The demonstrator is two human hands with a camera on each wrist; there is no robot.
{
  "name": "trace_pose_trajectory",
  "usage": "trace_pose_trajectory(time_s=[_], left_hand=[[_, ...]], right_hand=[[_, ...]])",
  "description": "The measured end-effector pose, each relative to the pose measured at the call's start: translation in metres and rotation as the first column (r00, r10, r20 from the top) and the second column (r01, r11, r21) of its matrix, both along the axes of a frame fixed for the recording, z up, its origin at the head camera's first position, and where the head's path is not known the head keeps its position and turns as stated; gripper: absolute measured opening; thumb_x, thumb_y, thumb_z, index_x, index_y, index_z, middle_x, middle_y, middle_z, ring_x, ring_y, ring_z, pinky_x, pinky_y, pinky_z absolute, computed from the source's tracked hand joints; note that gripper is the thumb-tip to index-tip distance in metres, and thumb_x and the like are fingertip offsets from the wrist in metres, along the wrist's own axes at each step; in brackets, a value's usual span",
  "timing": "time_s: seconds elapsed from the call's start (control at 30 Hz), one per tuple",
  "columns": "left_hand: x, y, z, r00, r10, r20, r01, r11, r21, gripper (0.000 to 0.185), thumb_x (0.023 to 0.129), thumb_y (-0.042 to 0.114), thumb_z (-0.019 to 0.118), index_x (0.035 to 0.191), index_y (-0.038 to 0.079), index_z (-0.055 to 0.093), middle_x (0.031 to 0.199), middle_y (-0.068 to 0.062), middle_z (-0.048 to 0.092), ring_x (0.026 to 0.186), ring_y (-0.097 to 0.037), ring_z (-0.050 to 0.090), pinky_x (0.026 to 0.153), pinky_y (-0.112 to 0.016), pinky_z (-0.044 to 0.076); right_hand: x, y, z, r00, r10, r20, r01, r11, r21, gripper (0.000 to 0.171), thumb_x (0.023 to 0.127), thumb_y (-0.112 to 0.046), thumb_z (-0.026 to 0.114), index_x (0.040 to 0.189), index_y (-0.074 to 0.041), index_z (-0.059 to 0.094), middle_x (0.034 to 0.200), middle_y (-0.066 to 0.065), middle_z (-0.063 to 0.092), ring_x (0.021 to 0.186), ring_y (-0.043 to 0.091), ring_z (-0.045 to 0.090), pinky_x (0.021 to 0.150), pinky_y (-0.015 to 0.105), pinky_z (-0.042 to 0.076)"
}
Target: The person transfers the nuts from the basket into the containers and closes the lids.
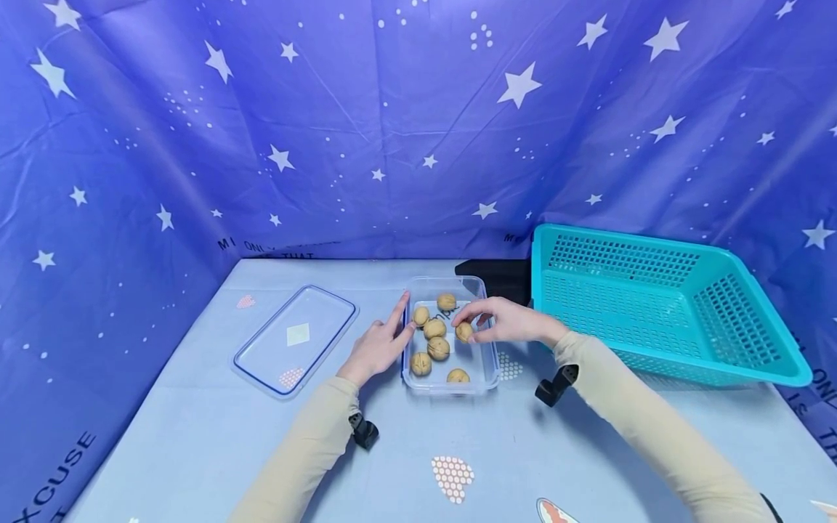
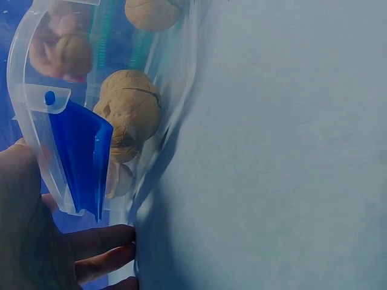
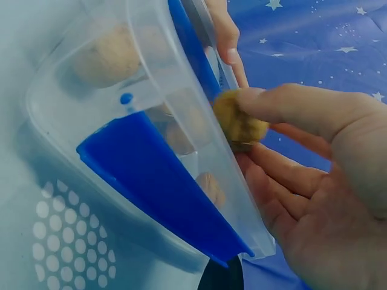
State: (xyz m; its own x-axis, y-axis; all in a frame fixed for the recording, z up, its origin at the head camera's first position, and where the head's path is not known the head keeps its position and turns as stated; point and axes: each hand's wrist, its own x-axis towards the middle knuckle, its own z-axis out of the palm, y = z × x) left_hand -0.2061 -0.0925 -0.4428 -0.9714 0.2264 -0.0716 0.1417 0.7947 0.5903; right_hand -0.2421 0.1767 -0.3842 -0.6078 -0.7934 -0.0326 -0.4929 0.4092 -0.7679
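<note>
A clear plastic box (image 1: 487, 367) with blue side clips stands mid-table and holds several walnuts (image 1: 437, 348). My right hand (image 1: 487, 321) reaches over the box and pinches one walnut (image 1: 463, 332) between thumb and fingers; the right wrist view shows that walnut (image 3: 240, 125) at my fingertips above the box wall (image 3: 145, 109). My left hand (image 1: 382, 341) rests against the box's left side with its fingers straight. In the left wrist view the blue clip (image 2: 78, 154) and a walnut (image 2: 130, 112) show through the wall.
The box's flat clear lid (image 1: 294, 339) with a blue rim lies to the left. A teal slotted basket (image 1: 660, 305) stands at the right, with a dark object (image 1: 497, 276) behind the box. Blue star-print cloth hangs behind and at both sides.
</note>
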Motion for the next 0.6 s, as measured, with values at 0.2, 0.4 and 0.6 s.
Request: trace_pose_trajectory(time_s=[0.2, 0.4, 0.6], left_hand=[[0.0006, 0.0005, -0.0003, 1.0, -0.002, -0.001, 0.002, 1.0, 0.012, 0.062, 0.101, 0.051, 0.035, 0.155, 0.039, 0.008, 0.138, -0.02, 0.051, 0.118, -0.043, 0.05, 0.083, -0.059, 0.047], [0.0011, -0.0017, 0.0, 1.0, -0.015, -0.002, 0.015, 1.0, 0.016, 0.062, 0.101, 0.051, 0.036, 0.155, 0.038, 0.008, 0.137, -0.018, 0.053, 0.116, -0.043, 0.051, 0.08, -0.057, 0.049], [-0.0008, -0.0093, 0.0035, 0.996, -0.072, -0.045, 0.073, 0.997, 0.023, 0.06, 0.102, 0.05, 0.033, 0.156, 0.033, 0.012, 0.129, -0.032, 0.052, 0.106, -0.044, 0.058, 0.08, -0.053, 0.05]], right_hand=[[0.0025, 0.0019, 0.0012, 1.0, 0.025, 0.006, -0.025, 1.0, -0.011, 0.033, 0.091, -0.003, 0.061, 0.123, 0.004, 0.06, 0.124, 0.012, 0.061, 0.114, 0.038, 0.054, 0.095, 0.046, 0.046], [0.0023, 0.0022, -0.0002, 1.0, 0.008, 0.022, -0.007, 0.999, -0.039, 0.033, 0.093, -0.002, 0.06, 0.125, 0.002, 0.06, 0.125, 0.019, 0.059, 0.114, 0.04, 0.054, 0.092, 0.047, 0.048], [0.0034, 0.0018, 0.006, 0.999, -0.033, 0.009, 0.033, 0.997, -0.071, 0.032, 0.095, -0.007, 0.059, 0.126, 0.0, 0.059, 0.124, 0.016, 0.059, 0.113, 0.036, 0.055, 0.089, 0.044, 0.049]])
